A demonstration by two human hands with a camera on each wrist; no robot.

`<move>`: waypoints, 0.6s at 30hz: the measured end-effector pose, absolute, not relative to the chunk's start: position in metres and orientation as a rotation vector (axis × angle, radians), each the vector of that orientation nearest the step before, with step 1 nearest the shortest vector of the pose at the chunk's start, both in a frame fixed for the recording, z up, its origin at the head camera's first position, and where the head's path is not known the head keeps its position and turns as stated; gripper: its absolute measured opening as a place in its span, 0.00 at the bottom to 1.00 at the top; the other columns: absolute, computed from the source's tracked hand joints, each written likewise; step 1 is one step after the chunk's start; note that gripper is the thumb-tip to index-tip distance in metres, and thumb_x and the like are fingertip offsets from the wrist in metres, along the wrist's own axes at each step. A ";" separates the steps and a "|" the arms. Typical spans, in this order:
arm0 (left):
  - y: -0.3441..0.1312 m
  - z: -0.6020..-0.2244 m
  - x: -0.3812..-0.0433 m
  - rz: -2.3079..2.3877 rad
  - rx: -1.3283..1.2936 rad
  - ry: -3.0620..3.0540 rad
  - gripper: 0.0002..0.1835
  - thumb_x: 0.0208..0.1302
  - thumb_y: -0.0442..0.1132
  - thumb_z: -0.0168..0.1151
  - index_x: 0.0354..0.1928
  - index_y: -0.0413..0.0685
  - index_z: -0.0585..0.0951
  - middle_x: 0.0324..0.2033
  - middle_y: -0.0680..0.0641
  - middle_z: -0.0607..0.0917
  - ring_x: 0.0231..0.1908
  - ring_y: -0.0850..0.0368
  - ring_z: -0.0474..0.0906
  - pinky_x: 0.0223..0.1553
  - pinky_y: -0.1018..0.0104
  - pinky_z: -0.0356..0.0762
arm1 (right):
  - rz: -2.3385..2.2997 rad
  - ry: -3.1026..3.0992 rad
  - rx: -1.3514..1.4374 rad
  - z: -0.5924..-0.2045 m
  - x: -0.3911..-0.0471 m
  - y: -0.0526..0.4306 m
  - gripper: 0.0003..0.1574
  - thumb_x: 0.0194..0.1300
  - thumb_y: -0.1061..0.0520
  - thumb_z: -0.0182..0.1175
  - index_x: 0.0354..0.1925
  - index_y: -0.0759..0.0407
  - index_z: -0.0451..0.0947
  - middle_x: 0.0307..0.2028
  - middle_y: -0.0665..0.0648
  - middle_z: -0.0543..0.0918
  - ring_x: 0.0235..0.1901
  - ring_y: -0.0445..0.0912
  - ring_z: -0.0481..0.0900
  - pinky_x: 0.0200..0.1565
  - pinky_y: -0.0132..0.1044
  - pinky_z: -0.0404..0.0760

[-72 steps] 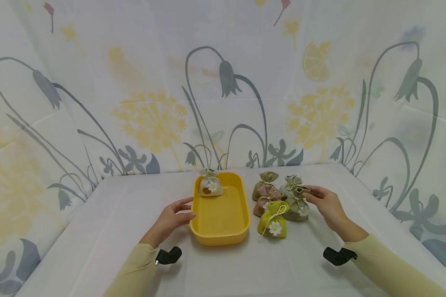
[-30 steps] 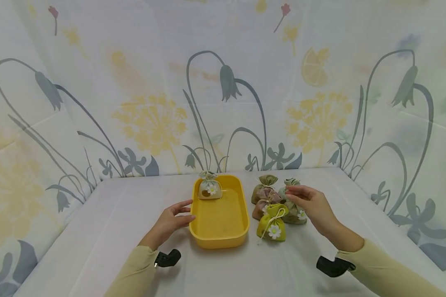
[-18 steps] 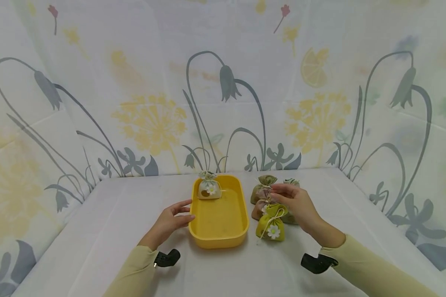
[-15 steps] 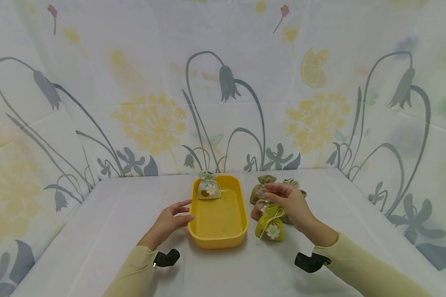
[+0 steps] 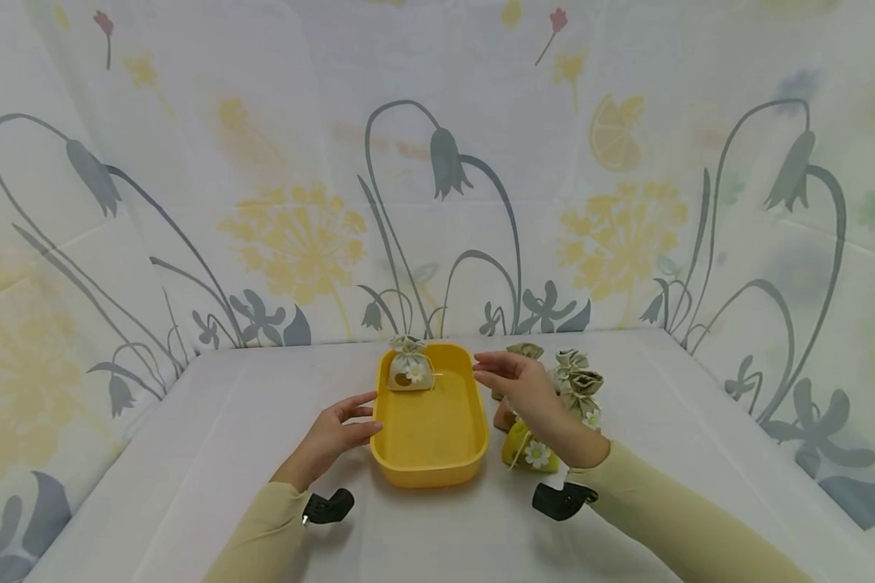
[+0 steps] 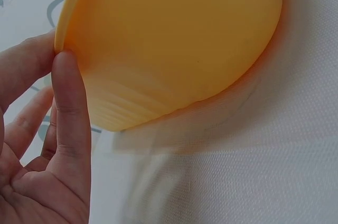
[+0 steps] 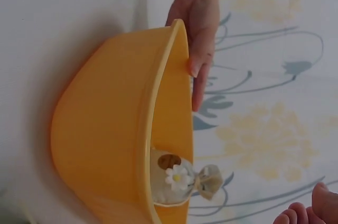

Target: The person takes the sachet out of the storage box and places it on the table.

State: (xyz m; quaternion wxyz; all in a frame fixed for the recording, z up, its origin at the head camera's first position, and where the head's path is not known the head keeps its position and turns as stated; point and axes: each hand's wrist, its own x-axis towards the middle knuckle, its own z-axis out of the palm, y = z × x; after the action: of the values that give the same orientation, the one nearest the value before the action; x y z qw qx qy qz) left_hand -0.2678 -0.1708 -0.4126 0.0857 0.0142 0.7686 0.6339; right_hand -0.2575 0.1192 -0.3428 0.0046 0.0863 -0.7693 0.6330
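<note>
A yellow plastic tub (image 5: 430, 437) stands on the white-covered table. At its far left corner sits a pale drawstring pouch (image 5: 411, 374) with a white daisy and a brown round patch. My left hand (image 5: 335, 433) pinches the tub's left rim between thumb and index finger, as the left wrist view shows. My right hand (image 5: 528, 393) is beside the tub's right rim with loosely bent fingers and nothing visible in them; its fingertips (image 7: 298, 214) appear apart from the tub in the right wrist view. It covers part of the pouches behind it.
Right of the tub several drawstring pouches stand close together: a lime-green pouch (image 5: 531, 447) in front, an olive pouch (image 5: 582, 393) and a striped-top pouch (image 5: 570, 362) to the right, a brown pouch (image 5: 505, 414) partly covered. A floral cloth (image 5: 437, 243) hangs behind the table.
My right hand has moved left from the olive pouch, across the group of pouches, to the tub's right rim. The left hand, tub and pouch inside have stayed in place.
</note>
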 end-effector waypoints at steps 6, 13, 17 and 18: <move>-0.172 -0.412 -0.268 1.885 0.038 2.291 0.31 0.57 0.33 0.66 0.64 0.42 0.69 0.52 0.37 0.73 0.41 0.53 0.78 0.45 0.60 0.79 | 1.985 -2.415 0.249 -0.341 -0.267 0.105 0.19 0.61 0.58 0.62 0.52 0.59 0.78 0.45 0.58 0.82 0.48 0.48 0.78 0.56 0.44 0.72; -0.172 -0.414 -0.269 1.872 0.024 2.301 0.31 0.57 0.33 0.66 0.63 0.43 0.69 0.52 0.37 0.73 0.42 0.51 0.78 0.45 0.60 0.79 | 1.992 -2.386 0.207 -0.344 -0.283 0.090 0.17 0.62 0.60 0.61 0.50 0.60 0.78 0.42 0.56 0.81 0.44 0.47 0.79 0.52 0.40 0.75; -0.171 -0.414 -0.268 1.867 0.010 2.306 0.31 0.56 0.33 0.66 0.63 0.44 0.70 0.51 0.38 0.73 0.42 0.51 0.78 0.44 0.60 0.79 | 2.048 -2.327 0.229 -0.345 -0.292 0.082 0.17 0.62 0.62 0.61 0.50 0.63 0.78 0.41 0.58 0.81 0.44 0.48 0.78 0.50 0.38 0.77; -0.171 -0.414 -0.268 1.867 0.009 2.308 0.31 0.56 0.33 0.66 0.63 0.43 0.70 0.51 0.38 0.73 0.41 0.51 0.78 0.44 0.60 0.79 | 2.065 -2.310 0.242 -0.345 -0.294 0.081 0.17 0.62 0.63 0.60 0.50 0.64 0.77 0.41 0.59 0.80 0.44 0.49 0.78 0.49 0.38 0.77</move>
State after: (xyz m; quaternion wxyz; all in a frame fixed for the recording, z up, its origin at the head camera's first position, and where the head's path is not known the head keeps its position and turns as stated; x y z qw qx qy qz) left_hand -0.2684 -0.1706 -0.4137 0.0862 0.0030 0.7746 0.6266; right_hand -0.2943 0.0805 -0.3455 0.0168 0.0778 -0.7433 0.6642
